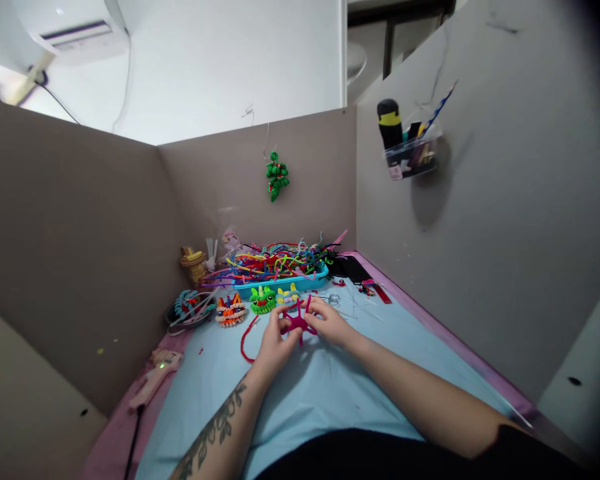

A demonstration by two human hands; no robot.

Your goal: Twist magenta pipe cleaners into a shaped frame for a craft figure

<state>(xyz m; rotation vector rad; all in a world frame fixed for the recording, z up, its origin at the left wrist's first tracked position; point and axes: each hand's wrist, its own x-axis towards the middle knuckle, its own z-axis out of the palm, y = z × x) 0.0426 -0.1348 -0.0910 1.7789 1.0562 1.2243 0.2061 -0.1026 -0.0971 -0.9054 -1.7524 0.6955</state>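
Between both hands is a magenta pipe-cleaner piece [297,323] with a round middle and several arms sticking out. My left hand [278,337] pinches its left side between thumb and fingers. On the other side, my right hand [329,321] closes its thumb and fingers on one of the arms. A red pipe cleaner [243,343] curves over the blue cloth just left of my left hand. Beyond the hands stand small pipe-cleaner figures: an orange one [231,311], a green one [263,300] and a pale yellow and blue one [287,295], partly hidden.
A blue tray [280,285] heaped with coloured pipe cleaners stands at the back. Scissors [333,299] lie right of the figures. A dark bowl [193,319] and a pink glue gun [153,383] are at left. Grey panels [260,220] enclose the table.
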